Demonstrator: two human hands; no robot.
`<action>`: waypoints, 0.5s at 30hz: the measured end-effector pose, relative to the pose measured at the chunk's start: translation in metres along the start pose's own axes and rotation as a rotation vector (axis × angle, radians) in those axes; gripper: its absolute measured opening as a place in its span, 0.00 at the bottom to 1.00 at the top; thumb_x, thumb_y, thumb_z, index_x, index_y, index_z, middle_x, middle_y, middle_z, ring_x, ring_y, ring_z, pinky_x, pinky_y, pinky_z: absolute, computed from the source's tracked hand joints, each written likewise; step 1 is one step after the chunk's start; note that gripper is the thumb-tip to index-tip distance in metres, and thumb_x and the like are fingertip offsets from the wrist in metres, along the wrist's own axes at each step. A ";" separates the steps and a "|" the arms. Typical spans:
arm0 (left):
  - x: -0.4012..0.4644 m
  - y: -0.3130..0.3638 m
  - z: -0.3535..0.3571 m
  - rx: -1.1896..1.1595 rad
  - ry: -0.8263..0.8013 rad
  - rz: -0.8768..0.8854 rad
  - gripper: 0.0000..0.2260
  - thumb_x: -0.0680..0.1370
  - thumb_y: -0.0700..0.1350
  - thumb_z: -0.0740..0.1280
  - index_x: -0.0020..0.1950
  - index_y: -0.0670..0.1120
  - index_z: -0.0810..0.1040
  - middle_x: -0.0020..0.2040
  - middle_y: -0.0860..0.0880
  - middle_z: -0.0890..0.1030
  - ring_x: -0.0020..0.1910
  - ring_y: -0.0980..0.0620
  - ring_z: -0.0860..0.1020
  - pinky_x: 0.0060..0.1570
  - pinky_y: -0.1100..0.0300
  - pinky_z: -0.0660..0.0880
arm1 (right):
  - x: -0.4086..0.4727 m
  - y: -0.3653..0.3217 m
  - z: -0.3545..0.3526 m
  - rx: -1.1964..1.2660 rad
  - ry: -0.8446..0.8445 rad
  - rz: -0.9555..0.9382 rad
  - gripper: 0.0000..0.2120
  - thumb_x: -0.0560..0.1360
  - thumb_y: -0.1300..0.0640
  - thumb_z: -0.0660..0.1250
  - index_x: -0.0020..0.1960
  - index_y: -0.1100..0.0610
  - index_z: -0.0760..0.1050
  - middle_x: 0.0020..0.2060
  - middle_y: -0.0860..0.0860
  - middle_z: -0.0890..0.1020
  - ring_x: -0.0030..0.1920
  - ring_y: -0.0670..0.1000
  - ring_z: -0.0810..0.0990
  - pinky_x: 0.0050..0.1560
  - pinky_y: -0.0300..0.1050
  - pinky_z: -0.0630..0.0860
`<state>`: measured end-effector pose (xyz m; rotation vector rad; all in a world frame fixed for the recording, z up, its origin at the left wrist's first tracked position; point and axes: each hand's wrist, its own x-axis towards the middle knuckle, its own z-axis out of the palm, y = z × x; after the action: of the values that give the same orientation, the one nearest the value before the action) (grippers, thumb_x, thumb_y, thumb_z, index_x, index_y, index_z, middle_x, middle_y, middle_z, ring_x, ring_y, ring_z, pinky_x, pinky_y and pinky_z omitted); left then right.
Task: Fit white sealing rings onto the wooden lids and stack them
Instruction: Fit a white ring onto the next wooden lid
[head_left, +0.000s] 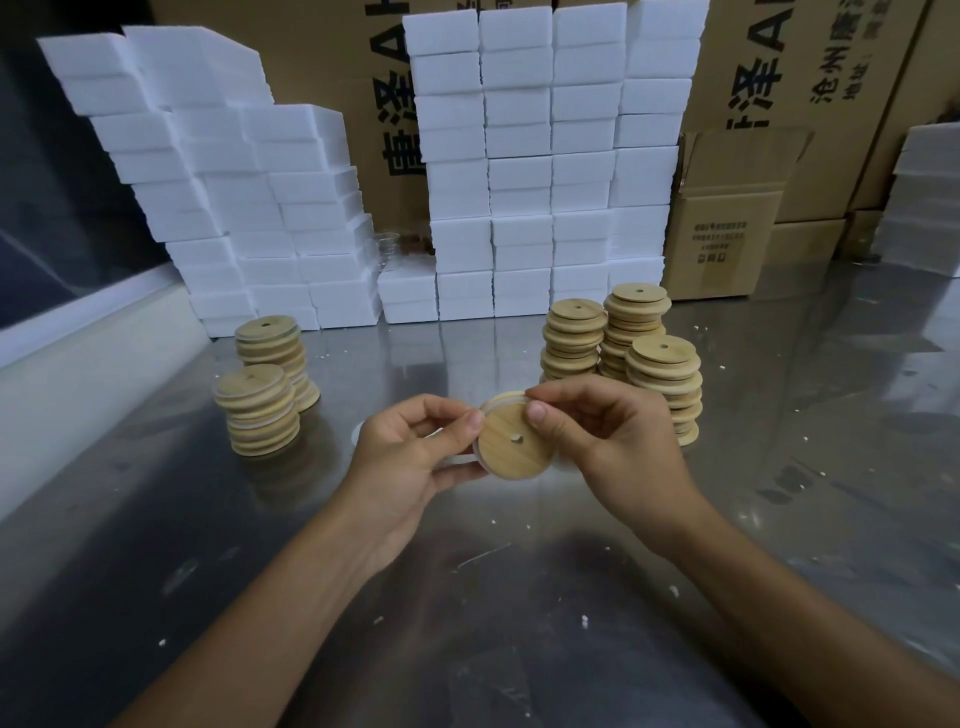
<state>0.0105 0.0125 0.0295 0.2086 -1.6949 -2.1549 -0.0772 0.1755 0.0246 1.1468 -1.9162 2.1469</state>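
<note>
A round wooden lid (514, 441) with a small centre hole is held tilted above the steel table. My left hand (410, 457) pinches its left edge and my right hand (602, 436) pinches its upper right edge. A thin white sealing ring (498, 399) shows along the lid's upper rim, under my right fingertips. Two stacks of lids with pale rings (258, 410) stand on the left. Three stacks of wooden lids (618, 348) stand on the right, behind my right hand.
The shiny steel table (467, 597) carries scattered white crumbs. White foam blocks (519, 171) are piled high along the back, with cardboard boxes (722, 244) behind and to the right. A white ledge (78, 353) borders the table's left side.
</note>
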 end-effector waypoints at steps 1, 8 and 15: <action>0.000 0.000 0.000 0.005 0.004 0.006 0.09 0.65 0.42 0.73 0.42 0.40 0.79 0.41 0.41 0.83 0.40 0.46 0.83 0.39 0.52 0.81 | 0.000 0.000 0.001 0.023 0.003 0.013 0.07 0.69 0.56 0.73 0.47 0.54 0.84 0.39 0.50 0.87 0.40 0.49 0.83 0.39 0.41 0.79; -0.002 -0.003 0.007 0.308 0.050 0.226 0.05 0.73 0.36 0.73 0.46 0.44 0.80 0.42 0.48 0.84 0.39 0.48 0.84 0.41 0.50 0.83 | -0.002 0.005 0.006 0.055 0.075 0.031 0.05 0.71 0.59 0.74 0.47 0.57 0.84 0.36 0.54 0.86 0.31 0.47 0.79 0.31 0.38 0.75; -0.003 -0.002 0.015 0.121 0.122 0.266 0.13 0.70 0.33 0.73 0.52 0.43 0.81 0.44 0.45 0.85 0.40 0.47 0.85 0.36 0.57 0.81 | -0.003 0.002 0.011 0.146 0.041 0.055 0.12 0.70 0.60 0.74 0.53 0.55 0.81 0.40 0.52 0.86 0.37 0.47 0.84 0.34 0.40 0.79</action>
<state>0.0080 0.0273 0.0309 0.1352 -1.6802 -1.8145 -0.0706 0.1670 0.0203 1.0742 -1.8214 2.3549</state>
